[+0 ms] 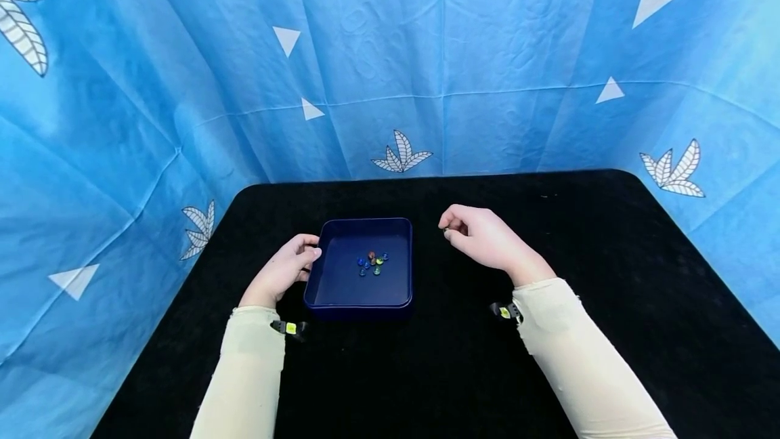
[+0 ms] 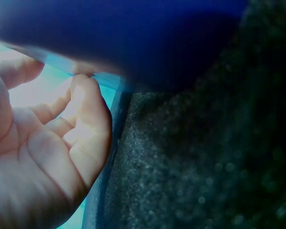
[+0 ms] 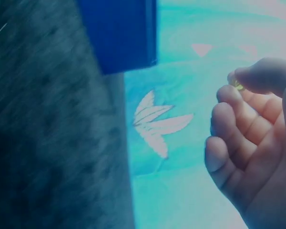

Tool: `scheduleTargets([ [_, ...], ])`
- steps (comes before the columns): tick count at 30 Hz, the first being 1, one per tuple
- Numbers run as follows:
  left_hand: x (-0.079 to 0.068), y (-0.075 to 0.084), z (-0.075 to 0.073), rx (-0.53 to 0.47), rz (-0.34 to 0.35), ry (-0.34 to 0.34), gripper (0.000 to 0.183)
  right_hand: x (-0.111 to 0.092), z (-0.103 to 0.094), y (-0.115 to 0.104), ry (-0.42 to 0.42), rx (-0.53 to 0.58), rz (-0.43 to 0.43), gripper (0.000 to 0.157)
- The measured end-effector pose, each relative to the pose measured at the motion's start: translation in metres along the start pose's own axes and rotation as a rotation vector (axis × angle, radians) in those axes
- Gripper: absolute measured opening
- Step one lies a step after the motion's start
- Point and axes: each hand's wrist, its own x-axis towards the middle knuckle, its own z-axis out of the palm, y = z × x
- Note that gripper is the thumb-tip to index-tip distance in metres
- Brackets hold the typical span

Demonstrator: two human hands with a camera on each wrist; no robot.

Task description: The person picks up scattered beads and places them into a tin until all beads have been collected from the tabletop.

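A square navy blue tray (image 1: 341, 290) with raised walls stands left of centre on the black table. Inside it, several small glass marbles (image 1: 372, 257) lie clustered near the middle, blue, green-yellow and orange-brown. My left hand (image 1: 283, 269) holds the tray's left wall, thumb at the rim; the left wrist view has fingers (image 2: 91, 109) against the outer side. To the right of the tray and apart from it, my right hand (image 1: 487, 239) is raised. Its thumb and index finger pinch a small yellow-green marble (image 3: 238, 85), mostly covered by the fingertips. The other fingers are curled.
Black cloth covers the table (image 1: 463, 371), whose far edge runs behind the tray. A blue curtain (image 1: 487, 53) with white leaf and triangle prints surrounds the back and sides. Both sleeved wrists wear dark straps.
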Motion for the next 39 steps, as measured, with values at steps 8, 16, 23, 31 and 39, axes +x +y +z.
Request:
scheduleTargets([
  [8, -0.009, 0.008, 0.002, -0.01, -0.012, 0.0, 0.044, 0.011, -0.003, -0.023, 0.052, 0.041, -0.081, 0.015],
  [16, 0.01, -0.017, -0.004, -0.01, -0.003, -0.002, 0.044, 0.026, 0.008, -0.044, 0.049, 0.105, -0.121, 0.014],
  [23, 0.012, -0.019, -0.002, -0.018, 0.0, 0.018, 0.042, 0.039, 0.019, -0.06, 0.028, 0.14, -0.175, 0.013],
  [31, 0.012, -0.016, -0.002, -0.018, 0.014, -0.003, 0.042, 0.043, 0.024, -0.06, 0.032, 0.158, -0.17, 0.013],
  [39, 0.013, -0.016, -0.004, -0.003, 0.011, 0.001, 0.043, 0.047, 0.035, -0.055, -0.019, 0.141, -0.152, 0.012],
])
